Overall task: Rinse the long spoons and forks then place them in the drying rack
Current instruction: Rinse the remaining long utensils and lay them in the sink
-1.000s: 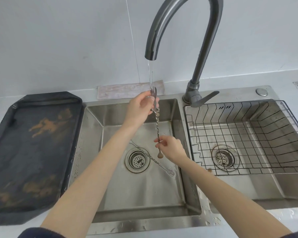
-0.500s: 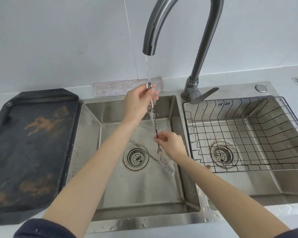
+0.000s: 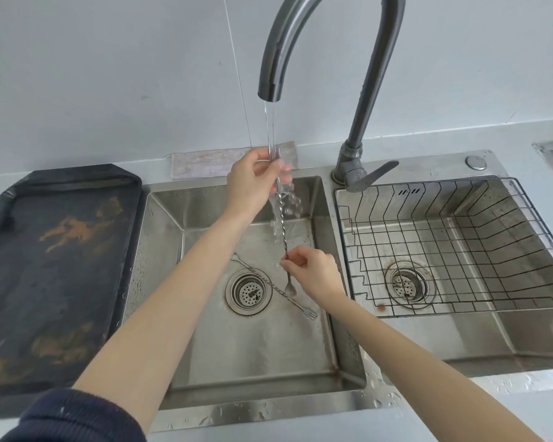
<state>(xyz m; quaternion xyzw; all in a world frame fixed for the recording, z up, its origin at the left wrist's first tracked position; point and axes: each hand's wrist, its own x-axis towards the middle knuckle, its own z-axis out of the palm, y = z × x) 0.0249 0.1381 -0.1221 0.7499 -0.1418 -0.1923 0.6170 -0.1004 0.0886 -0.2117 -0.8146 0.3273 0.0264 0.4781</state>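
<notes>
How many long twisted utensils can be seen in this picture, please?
2. One utensil is held upright under the running water, left hand at its top and right hand lower down. The other utensil lies on the left basin's floor, beside the drain. None in the rack.

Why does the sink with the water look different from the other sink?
The left sink has water running into it from the tap; the right sink has none. The right sink holds a wire rack; the left sink has a long fork lying by its drain. Both are steel with round drains.
</notes>
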